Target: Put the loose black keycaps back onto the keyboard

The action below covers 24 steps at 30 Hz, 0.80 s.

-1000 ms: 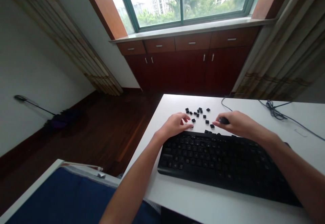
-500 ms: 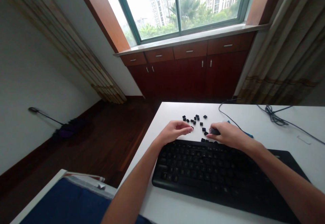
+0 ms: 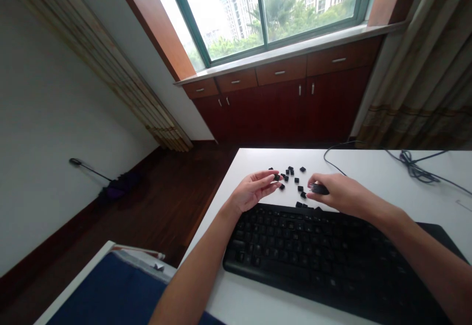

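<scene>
My left hand (image 3: 252, 188), palm partly turned up, pinches a small black keycap (image 3: 276, 178) between thumb and fingers above the table. In my right hand (image 3: 342, 193) is a short black tool (image 3: 318, 189) with a paler, toothed-looking end pointing left; its exact kind is unclear. Several loose black keycaps (image 3: 297, 180) lie scattered between and beyond my hands. A black keyboard (image 3: 291, 251) lies below both hands, its right part covered by my right forearm. A few more keycaps rest along its back edge.
The white table (image 3: 254, 160) carries a thin cable (image 3: 334, 164) behind my right hand and a bundled black cable (image 3: 415, 166) at the back right. A dark blue padded surface (image 3: 110, 290) stands at lower left. An umbrella (image 3: 118, 187) lies by the wall.
My left hand has lifted from the table with a keycap and turned palm upward. My right hand still holds the black tool near the keycaps. The view has shifted slightly.
</scene>
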Available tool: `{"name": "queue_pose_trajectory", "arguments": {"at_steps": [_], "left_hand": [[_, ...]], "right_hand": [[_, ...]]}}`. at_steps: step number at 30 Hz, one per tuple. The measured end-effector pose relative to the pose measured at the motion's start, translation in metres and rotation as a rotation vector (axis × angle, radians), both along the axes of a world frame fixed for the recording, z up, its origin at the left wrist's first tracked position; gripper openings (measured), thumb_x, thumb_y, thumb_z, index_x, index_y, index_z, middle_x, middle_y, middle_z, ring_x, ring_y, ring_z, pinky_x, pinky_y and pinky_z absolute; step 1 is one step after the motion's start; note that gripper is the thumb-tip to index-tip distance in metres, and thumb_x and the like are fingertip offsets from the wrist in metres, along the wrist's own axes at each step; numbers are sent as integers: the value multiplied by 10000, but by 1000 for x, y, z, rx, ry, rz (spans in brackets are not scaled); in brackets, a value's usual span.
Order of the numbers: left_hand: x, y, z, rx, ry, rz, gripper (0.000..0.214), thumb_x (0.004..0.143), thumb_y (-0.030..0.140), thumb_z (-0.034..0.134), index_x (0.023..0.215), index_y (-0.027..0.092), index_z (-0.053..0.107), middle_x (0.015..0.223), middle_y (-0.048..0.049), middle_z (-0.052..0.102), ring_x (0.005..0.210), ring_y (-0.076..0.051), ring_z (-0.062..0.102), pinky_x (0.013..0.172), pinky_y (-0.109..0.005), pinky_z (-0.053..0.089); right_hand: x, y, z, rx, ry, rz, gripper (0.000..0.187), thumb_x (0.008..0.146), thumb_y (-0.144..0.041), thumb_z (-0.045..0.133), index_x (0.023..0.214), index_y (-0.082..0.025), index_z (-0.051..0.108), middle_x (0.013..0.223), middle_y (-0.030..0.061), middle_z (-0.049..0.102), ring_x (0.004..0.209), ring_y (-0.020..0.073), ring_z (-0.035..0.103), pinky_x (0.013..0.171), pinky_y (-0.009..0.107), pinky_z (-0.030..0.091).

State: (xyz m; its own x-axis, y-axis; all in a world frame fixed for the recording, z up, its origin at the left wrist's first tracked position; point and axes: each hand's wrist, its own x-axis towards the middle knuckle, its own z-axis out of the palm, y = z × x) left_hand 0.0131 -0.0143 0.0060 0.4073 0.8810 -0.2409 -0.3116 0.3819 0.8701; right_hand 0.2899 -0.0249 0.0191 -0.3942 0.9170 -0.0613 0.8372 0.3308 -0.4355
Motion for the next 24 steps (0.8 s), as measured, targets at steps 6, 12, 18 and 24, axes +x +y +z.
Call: {"name": "queue_pose_trajectory", "arguments": {"at_steps": [6, 12, 18, 24], "left_hand": [[-2, 0, 1, 68, 63, 4, 366, 773, 236, 813, 1114, 131, 732, 1178, -132, 718, 1015, -185, 712, 991, -303, 528], [-2, -2, 9, 178, 238, -50, 392, 700, 278, 864, 1035, 122, 734, 1056, -112, 753, 961, -170, 708, 921, -307, 526], [6, -16, 15, 326, 244, -203, 412, 774, 324, 814, 1109, 124, 680, 1031, -119, 754, 947, -190, 719, 916, -339, 522], [5, -43, 21, 339, 153, -146, 458, 765, 386, 813, 1102, 125, 647, 929, -95, 760, 842, -196, 736, 845, -343, 565]], "right_hand": [[-2, -1, 3, 4, 41, 33, 326, 848, -490, 640, 1097, -288, 703, 935, 65, 758, 815, 263, 688, 656, 333, 463], [-12, -9, 17, 95, 138, 95, 339, 866, -477, 640, 1128, -271, 696, 1008, 70, 741, 845, 258, 684, 701, 352, 494], [-39, -35, 32, 281, 350, 270, 292, 924, -279, 596, 1206, -257, 668, 1167, 83, 692, 895, 223, 693, 793, 359, 537], [-60, -57, 32, 325, 373, 309, 357, 900, -163, 606, 1232, -283, 659, 1242, 58, 669, 946, 222, 689, 810, 375, 564]]}}
